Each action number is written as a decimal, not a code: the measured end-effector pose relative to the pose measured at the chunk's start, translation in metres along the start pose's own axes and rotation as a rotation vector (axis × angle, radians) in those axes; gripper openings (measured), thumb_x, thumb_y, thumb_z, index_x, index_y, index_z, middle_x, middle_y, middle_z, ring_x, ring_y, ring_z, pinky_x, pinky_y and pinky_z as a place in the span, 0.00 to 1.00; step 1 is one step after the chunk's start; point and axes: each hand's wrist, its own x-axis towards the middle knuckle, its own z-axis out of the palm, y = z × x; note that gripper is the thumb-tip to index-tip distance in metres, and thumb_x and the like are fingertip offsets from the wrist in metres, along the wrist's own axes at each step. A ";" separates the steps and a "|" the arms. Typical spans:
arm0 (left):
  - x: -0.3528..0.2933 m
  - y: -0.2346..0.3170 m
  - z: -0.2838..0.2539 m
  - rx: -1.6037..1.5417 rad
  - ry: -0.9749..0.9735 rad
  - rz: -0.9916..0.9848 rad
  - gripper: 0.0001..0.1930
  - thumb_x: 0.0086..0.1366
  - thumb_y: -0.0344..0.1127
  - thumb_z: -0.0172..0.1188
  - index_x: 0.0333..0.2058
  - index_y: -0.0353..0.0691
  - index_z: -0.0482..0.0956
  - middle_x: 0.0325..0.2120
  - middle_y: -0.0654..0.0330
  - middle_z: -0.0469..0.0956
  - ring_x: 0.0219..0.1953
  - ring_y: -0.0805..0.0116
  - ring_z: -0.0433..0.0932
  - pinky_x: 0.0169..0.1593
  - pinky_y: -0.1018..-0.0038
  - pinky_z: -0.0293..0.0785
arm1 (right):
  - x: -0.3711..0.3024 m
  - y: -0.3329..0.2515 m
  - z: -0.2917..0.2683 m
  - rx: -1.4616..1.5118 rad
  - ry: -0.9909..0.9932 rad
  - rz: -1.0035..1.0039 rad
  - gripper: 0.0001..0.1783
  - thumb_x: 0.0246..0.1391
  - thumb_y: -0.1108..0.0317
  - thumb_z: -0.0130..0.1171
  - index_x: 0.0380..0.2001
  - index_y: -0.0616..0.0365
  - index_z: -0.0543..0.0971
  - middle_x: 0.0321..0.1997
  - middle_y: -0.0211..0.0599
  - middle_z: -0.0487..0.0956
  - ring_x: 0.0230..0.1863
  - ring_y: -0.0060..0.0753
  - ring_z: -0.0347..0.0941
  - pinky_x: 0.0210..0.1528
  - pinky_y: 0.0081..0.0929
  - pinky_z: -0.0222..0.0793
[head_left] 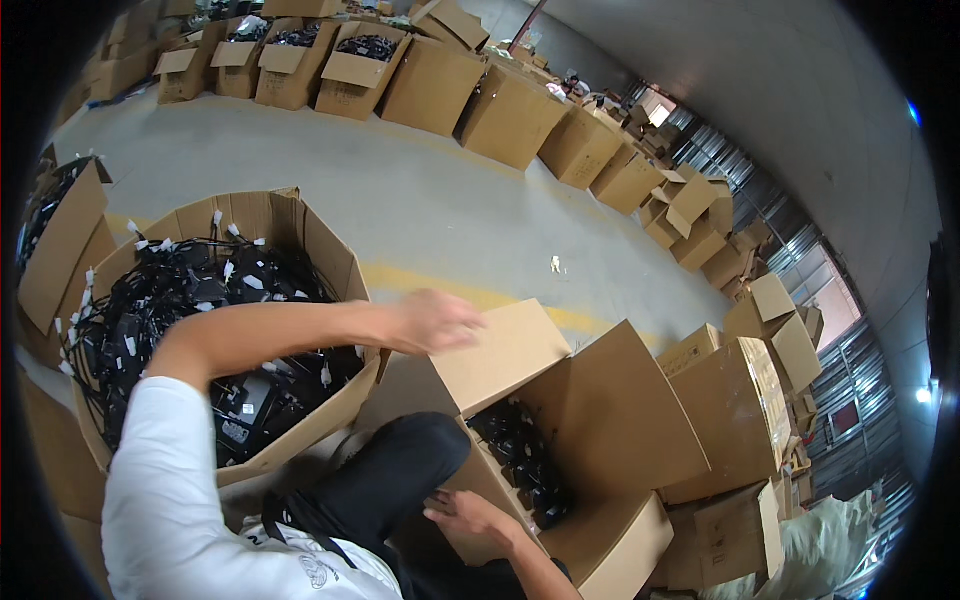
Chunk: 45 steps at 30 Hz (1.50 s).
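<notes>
Brown cardboard open-topped carton (610, 400) holds shiny black items (525, 460); left hand (440, 322), near its flap (520, 345), too blurred to tell grip; right hand (468, 511) loosely curled, seemingly empty.

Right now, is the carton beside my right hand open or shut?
The carton is open: its flaps are spread apart, and black items show inside.
</notes>
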 end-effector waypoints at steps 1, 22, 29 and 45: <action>-0.036 -0.014 -0.023 0.076 0.087 -0.064 0.16 0.66 0.41 0.60 0.48 0.37 0.80 0.46 0.49 0.81 0.50 0.49 0.79 0.55 0.60 0.75 | -0.023 -0.018 -0.012 0.122 -0.010 0.063 0.35 0.65 0.43 0.53 0.59 0.64 0.74 0.58 0.57 0.77 0.61 0.51 0.74 0.63 0.37 0.68; -0.276 -0.043 -0.112 0.296 -0.384 -0.616 0.22 0.59 0.50 0.66 0.39 0.33 0.81 0.38 0.45 0.81 0.44 0.43 0.79 0.47 0.53 0.76 | -0.047 -0.040 -0.030 0.427 -0.027 0.338 0.30 0.65 0.58 0.61 0.60 0.72 0.71 0.56 0.54 0.79 0.57 0.41 0.77 0.59 0.31 0.72; -0.271 -0.028 -0.060 0.384 -0.713 -0.462 0.30 0.52 0.55 0.72 0.43 0.32 0.80 0.36 0.43 0.81 0.47 0.44 0.78 0.49 0.55 0.74 | -0.048 -0.038 -0.021 0.443 -0.001 0.289 0.31 0.65 0.57 0.61 0.60 0.73 0.71 0.59 0.55 0.78 0.60 0.42 0.75 0.59 0.32 0.72; -0.140 0.104 -0.152 -0.439 0.172 -0.550 0.23 0.56 0.42 0.75 0.43 0.32 0.79 0.31 0.63 0.80 0.35 0.76 0.76 0.41 0.76 0.75 | 0.031 -0.201 -0.070 0.703 0.745 -0.462 0.36 0.54 0.62 0.71 0.61 0.68 0.70 0.55 0.44 0.79 0.58 0.37 0.75 0.62 0.32 0.68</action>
